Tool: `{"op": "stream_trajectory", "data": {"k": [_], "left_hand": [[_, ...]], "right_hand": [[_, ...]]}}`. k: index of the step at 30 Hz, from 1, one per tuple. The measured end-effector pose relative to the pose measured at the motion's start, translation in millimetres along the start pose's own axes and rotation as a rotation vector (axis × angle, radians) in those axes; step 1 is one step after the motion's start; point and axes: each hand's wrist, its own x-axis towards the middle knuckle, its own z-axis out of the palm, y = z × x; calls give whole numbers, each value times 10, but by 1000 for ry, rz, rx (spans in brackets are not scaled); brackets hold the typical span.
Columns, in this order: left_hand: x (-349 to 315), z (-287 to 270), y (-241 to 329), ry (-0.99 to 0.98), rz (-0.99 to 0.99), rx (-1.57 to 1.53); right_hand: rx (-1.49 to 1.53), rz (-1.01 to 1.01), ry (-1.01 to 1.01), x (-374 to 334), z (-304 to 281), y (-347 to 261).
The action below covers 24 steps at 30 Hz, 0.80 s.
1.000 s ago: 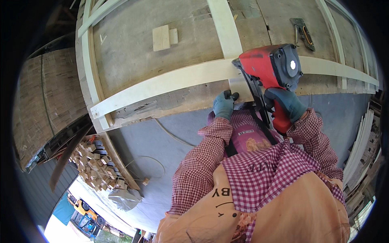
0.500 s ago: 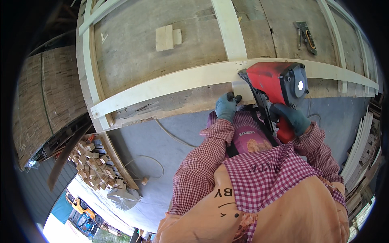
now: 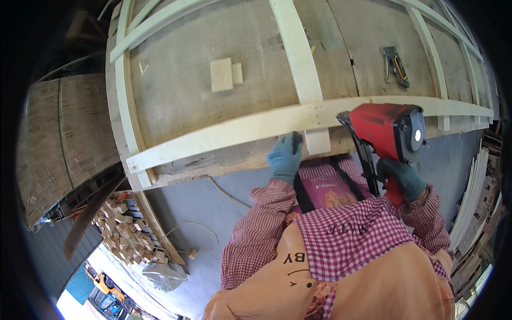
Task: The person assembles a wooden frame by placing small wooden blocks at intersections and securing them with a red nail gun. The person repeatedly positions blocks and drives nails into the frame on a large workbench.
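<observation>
My right hand point(image 3: 402, 178), in a blue-grey glove with dark fingers, is closed round the handle of a red and black nail gun point(image 3: 376, 125). The tool's nose is over the long front wooden slat point(image 3: 224, 136), right of where a crosswise slat point(image 3: 298, 53) meets it. My left hand point(image 3: 285, 157), gloved alike, is at the front slat's near edge, left of the crosswise slat's protruding end. Its fingers are curled together; whatever they may hold is hidden. The slats form a frame lying on a worn wooden tabletop point(image 3: 181, 80).
A staple gun point(image 3: 394, 66) lies at the far right of the tabletop, and small wood blocks point(image 3: 222, 74) lie left of centre. A pile of cut blocks point(image 3: 122, 229) is on the floor at left, near a hose point(image 3: 226, 192). Stacked strips point(image 3: 472, 192) stand at right.
My right hand has drawn the nail gun off the slat joint, to the right. My left hand has shifted left from the crosswise slat's end, which shows now. The view has tilted slightly.
</observation>
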Motion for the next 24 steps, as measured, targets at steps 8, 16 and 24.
{"op": "stream_trajectory", "data": {"k": [8, 16, 24], "left_hand": [[1155, -104, -126, 137, -77, 361], [1209, -78, -119, -14, -211, 402], [1215, -102, -119, -89, -257, 403]], "right_hand": [[-493, -416, -73, 454, -504, -893], [-41, -193, 33, 2187, -634, -2526], [-11, -275, -22, 3832, -268, -3904]]}}
